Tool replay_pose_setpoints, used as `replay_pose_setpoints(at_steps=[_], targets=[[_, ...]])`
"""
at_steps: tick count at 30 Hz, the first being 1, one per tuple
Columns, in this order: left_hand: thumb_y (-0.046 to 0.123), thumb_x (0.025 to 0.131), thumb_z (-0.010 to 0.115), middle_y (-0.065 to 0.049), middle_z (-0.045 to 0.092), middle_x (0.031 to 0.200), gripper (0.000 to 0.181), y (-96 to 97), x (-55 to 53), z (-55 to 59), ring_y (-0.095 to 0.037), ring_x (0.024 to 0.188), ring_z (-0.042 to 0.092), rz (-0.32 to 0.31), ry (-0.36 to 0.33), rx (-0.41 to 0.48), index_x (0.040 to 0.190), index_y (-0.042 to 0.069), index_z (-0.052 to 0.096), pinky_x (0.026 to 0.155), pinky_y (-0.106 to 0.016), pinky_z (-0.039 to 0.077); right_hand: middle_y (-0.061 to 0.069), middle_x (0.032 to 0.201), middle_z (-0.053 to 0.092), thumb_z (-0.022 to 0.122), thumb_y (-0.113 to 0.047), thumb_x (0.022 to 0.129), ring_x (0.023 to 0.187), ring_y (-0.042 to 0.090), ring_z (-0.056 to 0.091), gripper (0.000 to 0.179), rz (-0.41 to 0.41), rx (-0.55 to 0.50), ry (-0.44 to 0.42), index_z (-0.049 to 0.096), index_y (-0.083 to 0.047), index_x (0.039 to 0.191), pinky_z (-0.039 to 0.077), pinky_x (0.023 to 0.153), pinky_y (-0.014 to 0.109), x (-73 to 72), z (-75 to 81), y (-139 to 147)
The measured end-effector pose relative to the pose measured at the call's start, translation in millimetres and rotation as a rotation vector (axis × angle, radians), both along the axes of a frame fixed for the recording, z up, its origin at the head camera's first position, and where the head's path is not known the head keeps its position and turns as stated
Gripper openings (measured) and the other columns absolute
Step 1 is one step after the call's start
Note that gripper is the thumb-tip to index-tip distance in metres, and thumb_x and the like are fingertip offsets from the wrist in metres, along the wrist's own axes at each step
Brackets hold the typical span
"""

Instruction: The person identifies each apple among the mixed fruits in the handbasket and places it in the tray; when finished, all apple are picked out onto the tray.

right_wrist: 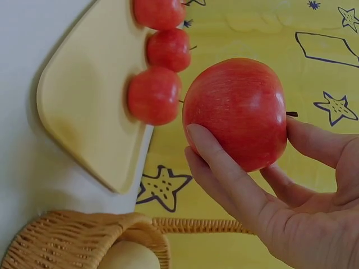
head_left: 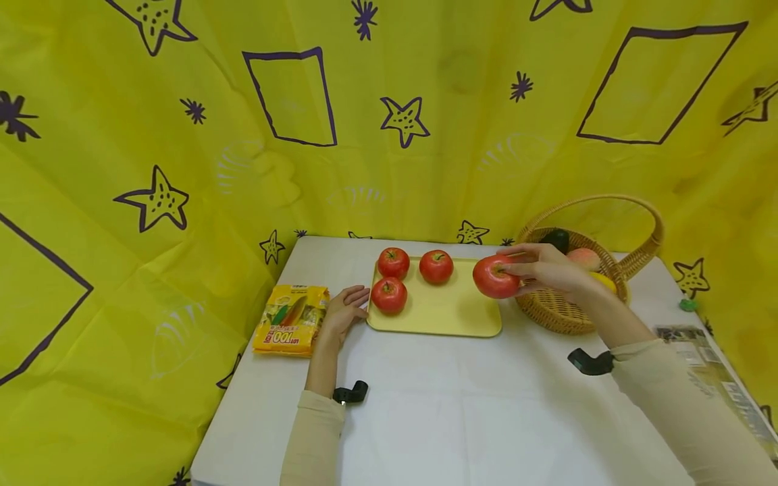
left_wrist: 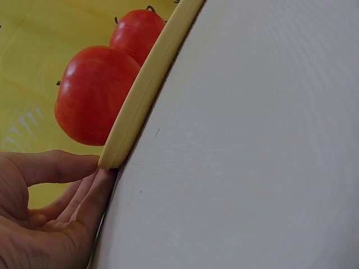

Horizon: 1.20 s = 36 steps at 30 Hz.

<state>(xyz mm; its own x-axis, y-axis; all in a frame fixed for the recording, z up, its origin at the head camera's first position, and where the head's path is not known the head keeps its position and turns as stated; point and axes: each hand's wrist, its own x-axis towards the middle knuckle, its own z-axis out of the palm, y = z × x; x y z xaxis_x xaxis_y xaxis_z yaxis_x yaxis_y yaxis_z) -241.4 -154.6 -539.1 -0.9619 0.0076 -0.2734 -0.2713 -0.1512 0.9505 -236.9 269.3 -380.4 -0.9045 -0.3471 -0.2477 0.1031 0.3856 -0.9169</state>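
Note:
My right hand [head_left: 543,270] holds a red apple [head_left: 495,277] above the right end of a pale yellow tray [head_left: 446,314]. In the right wrist view, fingers and thumb curve round this apple [right_wrist: 235,115], its stem toward the palm side. My left hand [head_left: 343,312] is at the tray's left edge; in the left wrist view its thumb and a finger pinch the tray rim [left_wrist: 112,154]. On the tray's left part sit a front apple [head_left: 389,295], a back-left apple [head_left: 394,262] and another apple [head_left: 436,267] to their right.
A wicker basket [head_left: 556,314] with a tall handle stands right of the tray, holding a dark green item [head_left: 556,239], a peach-like fruit [head_left: 585,258] and something yellow [head_left: 603,281]. A yellow snack bag [head_left: 292,320] lies left. A printed sheet [head_left: 711,368] lies at the right edge.

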Motion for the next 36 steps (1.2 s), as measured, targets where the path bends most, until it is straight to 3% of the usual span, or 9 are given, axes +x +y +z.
replay_pose_setpoints(at_steps=[13,21,27,36], targets=[[-0.027,0.079,0.062,-0.019,0.057,0.15,0.076,0.9,1.0,2.3,-0.029,0.14,0.054,0.005,-0.006,0.001,0.149,0.0,0.05,0.108,-0.038,0.051,0.031,0.149,0.051,0.067,-0.019,0.102,0.103,0.03,0.071,0.057,0.027,-0.001,-0.026,0.047,0.003,0.151,0.063,0.086,0.048,-11.5,-10.7,-24.8],[-0.028,0.079,0.061,-0.021,0.056,0.15,0.075,0.4,1.1,1.5,-0.031,0.141,0.053,0.007,0.003,0.015,0.149,-0.002,0.05,0.099,-0.032,0.057,0.031,0.15,0.048,0.064,-0.017,0.104,0.107,0.032,0.071,0.057,0.048,-0.064,-0.068,0.043,0.005,0.152,0.062,0.088,0.049,-15.5,-16.5,-37.5],[-0.028,0.078,0.061,-0.02,0.057,0.149,0.075,0.5,-0.4,1.3,-0.031,0.14,0.053,0.01,0.001,0.011,0.148,-0.002,0.05,0.096,-0.029,0.058,0.032,0.143,0.054,0.067,-0.014,0.102,0.107,0.031,0.069,0.055,0.054,-0.068,-0.062,0.048,0.005,0.149,0.061,0.088,0.055,-19.3,-20.6,-45.0],[-0.026,0.08,0.062,-0.02,0.056,0.151,0.075,-0.4,-0.1,1.9,-0.03,0.141,0.053,-0.003,-0.002,0.004,0.149,-0.001,0.05,0.102,-0.033,0.055,0.031,0.148,0.051,0.067,-0.016,0.102,0.111,0.031,0.068,0.053,0.056,-0.059,-0.054,0.05,0.004,0.148,0.062,0.086,0.052,-25.1,-32.9,-52.1]])
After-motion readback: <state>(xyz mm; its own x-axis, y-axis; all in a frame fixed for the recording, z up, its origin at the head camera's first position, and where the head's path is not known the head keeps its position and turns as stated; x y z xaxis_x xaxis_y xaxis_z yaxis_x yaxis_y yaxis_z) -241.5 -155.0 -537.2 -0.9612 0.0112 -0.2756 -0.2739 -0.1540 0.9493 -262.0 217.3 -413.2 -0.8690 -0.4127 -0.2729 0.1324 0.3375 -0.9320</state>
